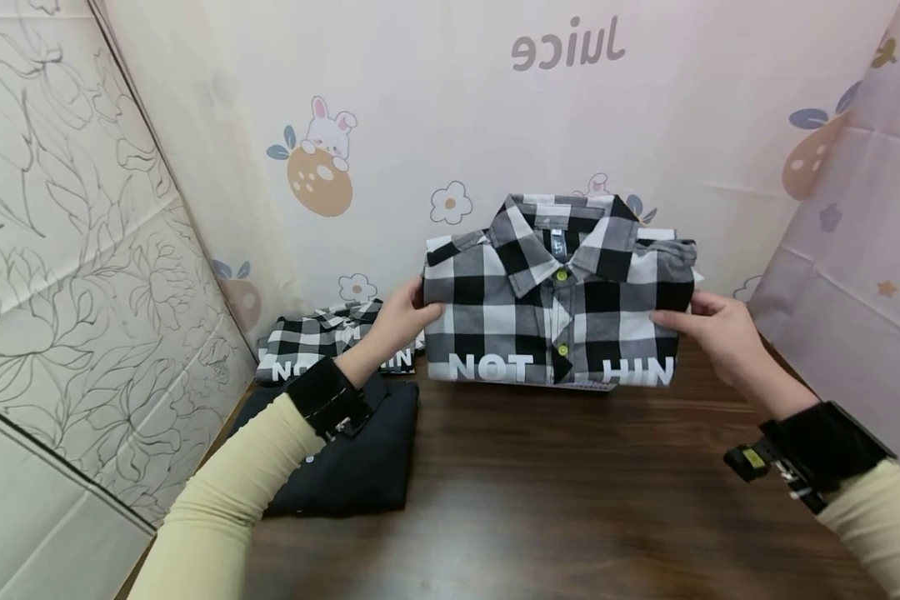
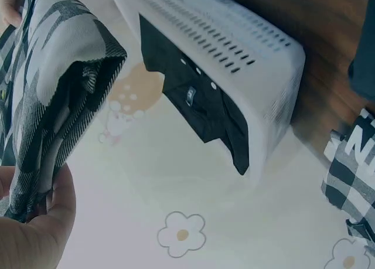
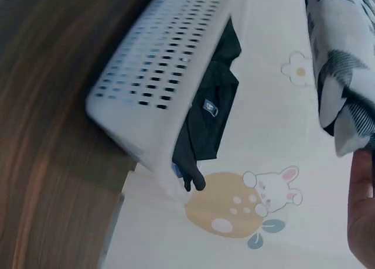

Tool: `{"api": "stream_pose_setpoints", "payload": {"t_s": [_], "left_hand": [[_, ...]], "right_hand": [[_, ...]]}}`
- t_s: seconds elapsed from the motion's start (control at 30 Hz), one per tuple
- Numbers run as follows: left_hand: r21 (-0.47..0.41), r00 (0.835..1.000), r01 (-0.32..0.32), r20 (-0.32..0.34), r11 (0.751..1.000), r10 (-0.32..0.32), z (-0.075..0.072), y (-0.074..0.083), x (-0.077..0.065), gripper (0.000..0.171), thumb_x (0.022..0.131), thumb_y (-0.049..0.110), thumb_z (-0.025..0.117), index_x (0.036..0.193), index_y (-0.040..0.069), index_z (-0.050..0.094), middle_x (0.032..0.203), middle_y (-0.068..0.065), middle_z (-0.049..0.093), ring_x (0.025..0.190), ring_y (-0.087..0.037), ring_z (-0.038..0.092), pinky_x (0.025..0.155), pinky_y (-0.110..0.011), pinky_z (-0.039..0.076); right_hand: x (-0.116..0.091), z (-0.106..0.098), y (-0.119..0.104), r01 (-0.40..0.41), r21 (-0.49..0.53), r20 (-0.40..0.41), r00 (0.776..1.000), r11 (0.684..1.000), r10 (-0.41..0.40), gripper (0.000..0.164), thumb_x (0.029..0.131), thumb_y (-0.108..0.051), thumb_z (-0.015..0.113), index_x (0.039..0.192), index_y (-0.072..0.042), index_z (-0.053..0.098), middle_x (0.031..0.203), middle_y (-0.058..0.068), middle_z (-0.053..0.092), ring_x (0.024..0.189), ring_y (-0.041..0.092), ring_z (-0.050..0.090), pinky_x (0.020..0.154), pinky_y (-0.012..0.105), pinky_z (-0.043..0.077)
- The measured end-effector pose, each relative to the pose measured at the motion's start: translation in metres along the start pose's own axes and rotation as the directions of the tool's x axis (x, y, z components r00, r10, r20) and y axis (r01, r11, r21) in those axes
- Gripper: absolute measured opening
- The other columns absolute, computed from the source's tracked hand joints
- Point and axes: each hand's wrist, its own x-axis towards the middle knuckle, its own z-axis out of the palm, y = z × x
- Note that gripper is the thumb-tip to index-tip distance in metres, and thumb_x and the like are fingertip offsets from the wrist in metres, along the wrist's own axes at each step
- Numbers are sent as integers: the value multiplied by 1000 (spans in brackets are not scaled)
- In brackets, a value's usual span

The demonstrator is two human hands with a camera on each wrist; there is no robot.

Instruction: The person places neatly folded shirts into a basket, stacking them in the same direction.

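A folded black-and-white checked shirt (image 1: 510,321), collar up and with white lettering, is held upright above the table. My left hand (image 1: 403,321) pinches one side edge, thumb in front. The opposite edge is pinched by my right hand (image 1: 716,329), also thumb in front. Behind the shirt a white perforated basket (image 3: 158,75) is almost wholly hidden in the head view. Both wrist views show a black collared garment (image 2: 202,105) standing up out of that basket. The left wrist view shows the shirt's folded layers (image 2: 64,99) above my thumb.
On the left of the brown table (image 1: 540,492) lies a folded black garment (image 1: 375,467). Another checked shirt (image 1: 292,342) with lettering lies behind it, partly covered by my left arm. Printed curtains (image 1: 420,100) stand at the back and sides.
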Motion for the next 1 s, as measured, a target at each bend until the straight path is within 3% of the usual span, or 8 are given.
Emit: {"api": "stream_pose_setpoints", "payload": {"t_s": [0.17, 0.37, 0.57, 0.73, 0.83, 0.9, 0.97, 1.0], "left_hand": [[-25, 998, 55, 1, 998, -55, 2, -3, 24, 34, 89, 12, 52, 121, 1, 48, 109, -16, 59, 91, -22, 52, 78, -33, 44], [-114, 981, 189, -14, 975, -192, 4, -7, 58, 38, 90, 10, 47, 126, -1, 44, 121, -18, 52, 106, -23, 48, 94, -38, 40], [-198, 943, 331, 37, 923, -331, 9, -7, 81, 40, 93, 10, 45, 131, 0, 41, 125, -18, 49, 105, -22, 49, 91, -35, 43], [-182, 908, 415, 33, 891, -417, 17, -18, 96, 38, 92, 9, 44, 128, -3, 44, 120, -17, 52, 103, -24, 53, 89, -35, 45], [-185, 902, 425, 10, 886, -431, 30, -81, 138, 37, 88, 11, 48, 124, 1, 48, 113, -12, 56, 96, -22, 56, 81, -36, 48], [-178, 900, 428, -7, 886, -436, 43, -141, 178, 38, 87, 14, 50, 123, 5, 50, 110, -8, 57, 92, -21, 56, 74, -36, 49], [-173, 900, 426, -25, 888, -436, 57, -211, 224, 38, 84, 17, 54, 122, 9, 52, 108, -6, 56, 89, -21, 56, 69, -38, 50], [-150, 892, 438, -45, 886, -449, 65, -237, 241, 39, 84, 18, 55, 122, 11, 52, 111, -5, 56, 92, -21, 56, 70, -39, 50]], "right_hand": [[22, 3, 1, -3, 213, 4, 1000, 977, 2, 22, 81, -10, 69, 83, -32, 68, 70, -18, 62, 65, -2, 51, 57, 14, 42], [47, 15, 5, -132, 484, 45, 991, 865, 126, 13, 80, -12, 71, 80, -25, 70, 73, -11, 67, 64, 2, 60, 56, 16, 48], [75, 21, 15, -361, 508, 162, 932, 783, 324, 14, 81, -12, 70, 71, -22, 68, 65, -8, 65, 59, 5, 60, 54, 19, 49], [91, 27, 24, -440, 393, 186, 898, 807, 399, 7, 85, -18, 65, 80, -20, 61, 66, -11, 62, 60, 4, 58, 56, 19, 48], [97, 33, 30, -462, 347, 185, 887, 816, 423, 9, 87, -18, 62, 90, -16, 54, 65, -11, 61, 61, 3, 57, 57, 18, 48], [98, 36, 34, -484, 345, 188, 875, 804, 447, 11, 89, -17, 59, 93, -13, 50, 64, -11, 60, 61, 2, 56, 58, 18, 48], [99, 41, 39, -512, 389, 176, 858, 766, 483, 10, 88, -13, 58, 93, -10, 50, 62, -9, 60, 59, 3, 57, 56, 19, 48], [98, 43, 43, -523, 403, 175, 849, 751, 498, 10, 89, -11, 57, 94, -9, 48, 61, -9, 60, 58, 3, 57, 56, 19, 48]]}}
